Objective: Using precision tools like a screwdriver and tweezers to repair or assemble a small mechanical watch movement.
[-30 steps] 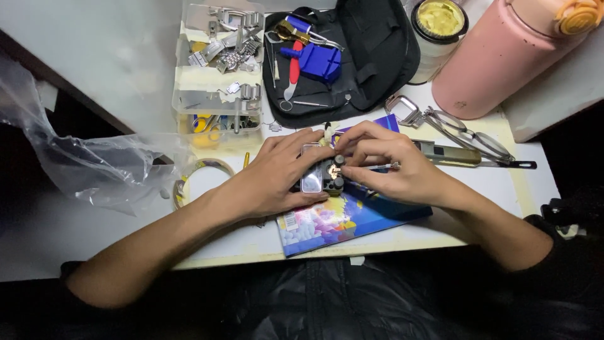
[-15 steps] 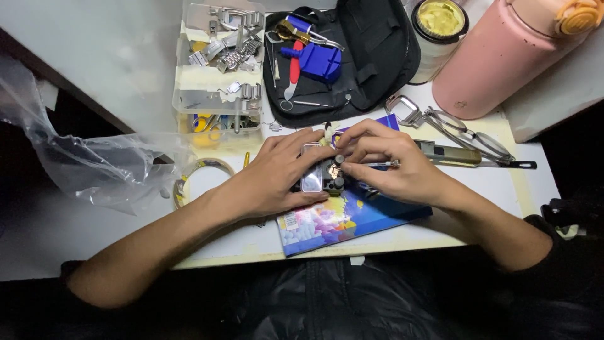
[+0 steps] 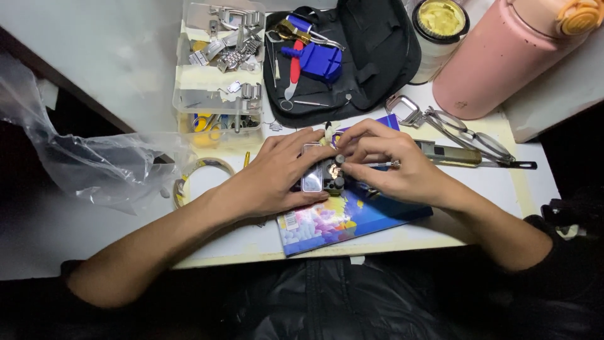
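Here: pink flask (image 3: 503, 56) upper right, black tool pouch (image 3: 377, 56) open above, colourful booklet (image 3: 352, 217) as work pad. Left hand (image 3: 277, 179), fingers curled, clamps small holder block (image 3: 322, 178) steady on booklet; right hand (image 3: 393, 170) pinches thin metal tool (image 3: 385, 165), tip at block.
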